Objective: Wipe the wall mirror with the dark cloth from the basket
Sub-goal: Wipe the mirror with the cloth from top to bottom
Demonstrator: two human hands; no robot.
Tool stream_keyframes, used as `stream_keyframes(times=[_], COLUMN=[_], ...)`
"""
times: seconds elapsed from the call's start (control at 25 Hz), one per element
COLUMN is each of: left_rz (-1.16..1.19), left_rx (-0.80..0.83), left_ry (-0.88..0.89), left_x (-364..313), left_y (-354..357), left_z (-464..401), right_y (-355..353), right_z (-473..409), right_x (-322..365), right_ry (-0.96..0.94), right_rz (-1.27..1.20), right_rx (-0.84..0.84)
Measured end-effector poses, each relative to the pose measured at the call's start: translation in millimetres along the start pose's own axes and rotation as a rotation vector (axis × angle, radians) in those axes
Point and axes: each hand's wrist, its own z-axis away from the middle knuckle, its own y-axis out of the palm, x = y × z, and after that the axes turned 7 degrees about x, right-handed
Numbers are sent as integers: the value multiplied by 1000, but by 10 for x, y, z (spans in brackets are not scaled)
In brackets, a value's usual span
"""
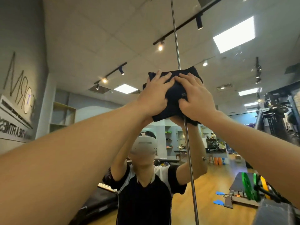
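A large wall mirror (90, 51) fills nearly the whole view, reflecting a gym room with a tiled ceiling, track spotlights and bright ceiling panels. A thin vertical metal strip (176, 38) runs from top to bottom of the mirror, a little right of centre, marking a seam between panes. On the left, reversed lettering on a grey wall shows in the reflection. In the lower centre, the reflection shows a person in a dark top with white shoulder panels, wearing a white headset (144, 146), both arms raised overhead. Lower right in the reflection, green weight plates (248, 186) stand on a wooden floor.

Two bare forearms reach up from the bottom corners and meet at the centre. A dark cloth (174, 95), folded into a thick pad, is pressed flat against the glass over the metal strip, above the reflected head. The left hand (155, 95) lies spread on the cloth's left part, fingers extended and flat, pinning it to the mirror. The right hand (194, 99) lies spread on the right part, fingers flat, thumb tucked into a fold of the cloth.
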Motion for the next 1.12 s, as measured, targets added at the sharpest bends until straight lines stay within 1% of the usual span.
stream_keyframes(times=[0.28, 0.44, 0.52, 0.64, 0.76, 0.96, 1.04, 1.12], left_rz=[-18, -94, -98, -101, -110, -90, -67, -69], left_rx=[-120, -122, -126, -130, -158, -257, -307, -323], left_ry=[63, 83, 82, 91, 95, 80, 59, 33], left_x=[56, 176, 289, 537, 861, 1577, 1683, 1678], left_y=[90, -31, -211, -674, -1267, -2423, -2746, -2942], left_z=[6, -124, -404, -1061, -1913, -3683, -4161, -4480], right_y=[40, 10, -77, -312, -662, -1303, -1521, -1701], right_z=[71, -205, -559, -1332, -2361, -4562, -5217, -5582], right_x=[-5, -15, -66, -134, -213, -482, -623, -735], right_ry=[-42, -72, -55, -33, -62, -129, -159, -175], right_rz=[56, 208, 239, 221, 251, 243, 257, 267], right_rx=[-33, -25, -19, -23, -48, -119, -149, -157])
